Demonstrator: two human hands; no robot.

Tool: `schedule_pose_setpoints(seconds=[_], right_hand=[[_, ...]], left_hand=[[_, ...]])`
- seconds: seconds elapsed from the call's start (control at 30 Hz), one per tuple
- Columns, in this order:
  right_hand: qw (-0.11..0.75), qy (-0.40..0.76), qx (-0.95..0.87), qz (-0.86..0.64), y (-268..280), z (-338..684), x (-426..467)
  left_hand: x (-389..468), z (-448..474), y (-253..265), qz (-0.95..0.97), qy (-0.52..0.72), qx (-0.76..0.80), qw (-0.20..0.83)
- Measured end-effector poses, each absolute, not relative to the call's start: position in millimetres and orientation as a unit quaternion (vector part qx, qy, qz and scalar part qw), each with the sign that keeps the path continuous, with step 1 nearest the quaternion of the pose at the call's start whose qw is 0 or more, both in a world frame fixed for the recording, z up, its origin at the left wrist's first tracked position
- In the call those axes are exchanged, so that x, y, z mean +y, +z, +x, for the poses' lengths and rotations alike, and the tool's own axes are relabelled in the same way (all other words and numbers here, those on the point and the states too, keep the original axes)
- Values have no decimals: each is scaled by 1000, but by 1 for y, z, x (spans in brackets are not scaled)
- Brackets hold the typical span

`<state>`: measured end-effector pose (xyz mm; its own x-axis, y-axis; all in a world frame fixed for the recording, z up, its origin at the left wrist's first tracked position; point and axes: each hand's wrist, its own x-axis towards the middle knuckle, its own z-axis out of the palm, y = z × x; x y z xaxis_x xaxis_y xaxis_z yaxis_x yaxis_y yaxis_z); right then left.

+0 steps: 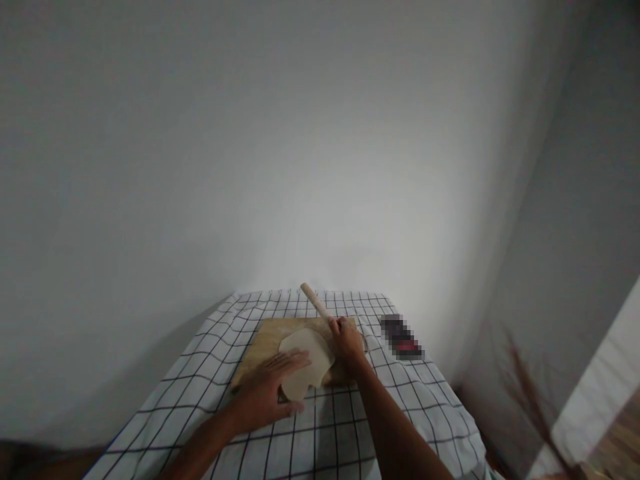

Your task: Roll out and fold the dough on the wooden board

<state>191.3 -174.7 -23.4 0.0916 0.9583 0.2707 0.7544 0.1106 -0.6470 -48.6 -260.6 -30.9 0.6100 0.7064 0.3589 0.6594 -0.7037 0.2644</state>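
Note:
A flat sheet of pale dough lies on a wooden board, with its near edge hanging a little past the board's front. My left hand is at the dough's left side, fingers stretched over its surface and the thumb apart near the front edge. In my right hand, at the board's right side, is a wooden rolling pin. The pin slants up and to the left, its far end beyond the board's back edge. My right palm and fingers hide its near part.
A white cloth with a dark grid covers the table under the board. On its right side sits a blurred dark and red item. A pale wall rises behind the table. Brown dried stems stand at the lower right.

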Motion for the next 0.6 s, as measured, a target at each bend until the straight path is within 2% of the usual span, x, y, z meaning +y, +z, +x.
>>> schedule_pose_setpoints(seconds=[0.27,0.5,0.6], right_hand=[[371,151,-662,-634,-26,193,-174],[387,153,-655,-630,-28,191,-171],[419,164,-642,-621,-31,192,-168]], left_hand=[[-250,-66,-51,879,273,385,65],[-246,-55,-37,904,212,370,4],[-239,-46,-28,899,239,361,72]])
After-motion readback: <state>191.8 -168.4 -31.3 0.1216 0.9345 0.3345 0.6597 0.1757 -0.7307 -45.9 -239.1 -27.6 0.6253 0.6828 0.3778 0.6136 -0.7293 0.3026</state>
